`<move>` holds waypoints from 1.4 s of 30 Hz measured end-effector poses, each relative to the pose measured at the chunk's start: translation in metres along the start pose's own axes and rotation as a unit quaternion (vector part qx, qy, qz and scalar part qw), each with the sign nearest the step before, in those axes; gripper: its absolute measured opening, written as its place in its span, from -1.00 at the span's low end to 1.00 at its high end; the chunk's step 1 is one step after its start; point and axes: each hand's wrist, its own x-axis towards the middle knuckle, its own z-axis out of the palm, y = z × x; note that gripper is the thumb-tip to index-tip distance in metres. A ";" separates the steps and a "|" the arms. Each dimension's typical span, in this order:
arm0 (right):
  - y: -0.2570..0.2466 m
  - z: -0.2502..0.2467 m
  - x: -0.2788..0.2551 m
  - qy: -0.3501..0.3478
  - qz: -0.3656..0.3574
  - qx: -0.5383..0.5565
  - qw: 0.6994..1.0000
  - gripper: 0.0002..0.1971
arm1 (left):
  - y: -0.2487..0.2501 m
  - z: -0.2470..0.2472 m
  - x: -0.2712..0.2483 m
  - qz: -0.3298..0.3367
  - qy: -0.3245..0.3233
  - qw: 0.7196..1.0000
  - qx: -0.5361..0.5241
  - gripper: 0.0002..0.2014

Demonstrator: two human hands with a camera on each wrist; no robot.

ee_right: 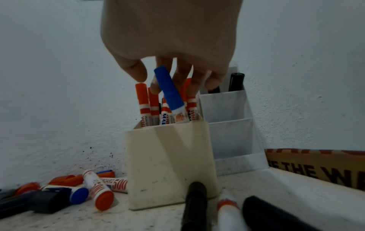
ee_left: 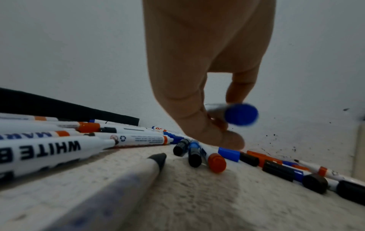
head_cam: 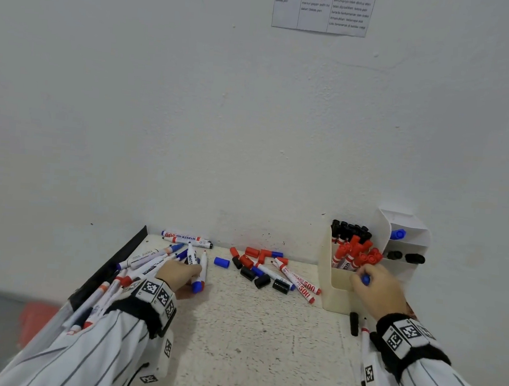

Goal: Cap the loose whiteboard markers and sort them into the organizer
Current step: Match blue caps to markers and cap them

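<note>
The speckled surface [head_cam: 250, 345] carries a cream organizer [head_cam: 335, 287] at the right, packed with red-capped markers [head_cam: 355, 255], and loose markers and caps scattered toward the left. The right hand [head_cam: 379, 289] hovers at the organizer's rim, its grip loosened around a blue-capped marker [ee_right: 169, 92] standing tilted among the red ones. The left hand [head_cam: 180, 273] pinches another blue-capped marker [ee_left: 240, 114] just above the left pile.
</note>
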 end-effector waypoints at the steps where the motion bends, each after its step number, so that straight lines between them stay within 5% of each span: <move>1: -0.003 0.001 -0.001 0.032 -0.013 -0.012 0.999 -0.83 | -0.001 0.002 -0.002 0.001 0.007 1.000 0.004 -0.86; 5: -0.025 0.003 0.000 0.162 -0.104 0.001 0.981 -0.79 | -0.003 0.005 -0.016 0.011 0.018 0.997 0.074 -0.85; 9: -0.065 0.010 0.002 0.169 -0.188 0.077 0.964 -0.74 | -0.019 0.012 -0.005 0.085 -0.005 0.983 0.163 -0.65; 14: -0.106 0.036 0.000 -0.006 -0.136 0.143 0.980 -0.85 | -0.029 0.019 -0.018 0.110 0.030 0.965 0.235 -0.70; 19: -0.129 0.074 0.003 -0.217 -0.063 0.090 0.970 -0.86 | -0.038 0.026 -0.025 0.108 0.026 0.960 0.259 -0.69; 24: -0.149 0.104 -0.005 -0.411 -0.092 -0.037 0.906 -0.77 | -0.039 0.030 -0.026 0.111 0.061 0.963 0.237 -0.68; 30: -0.162 0.116 -0.018 -0.535 -0.046 -0.204 0.819 -0.61 | -0.042 0.034 -0.022 0.107 0.048 0.968 0.224 -0.72; 33: -0.158 0.115 -0.013 -0.523 -0.028 -0.145 0.840 -0.73 | -0.043 0.034 -0.021 0.110 0.049 0.968 0.221 -0.76; 39: -0.149 0.124 0.003 -0.352 -0.058 -0.095 0.930 -0.82 | -0.044 0.034 -0.018 0.110 0.069 0.971 0.202 -0.79; 42: -0.150 0.123 0.006 -0.326 -0.050 -0.102 0.939 -0.94 | -0.043 0.034 -0.018 0.114 0.079 0.973 0.187 -0.80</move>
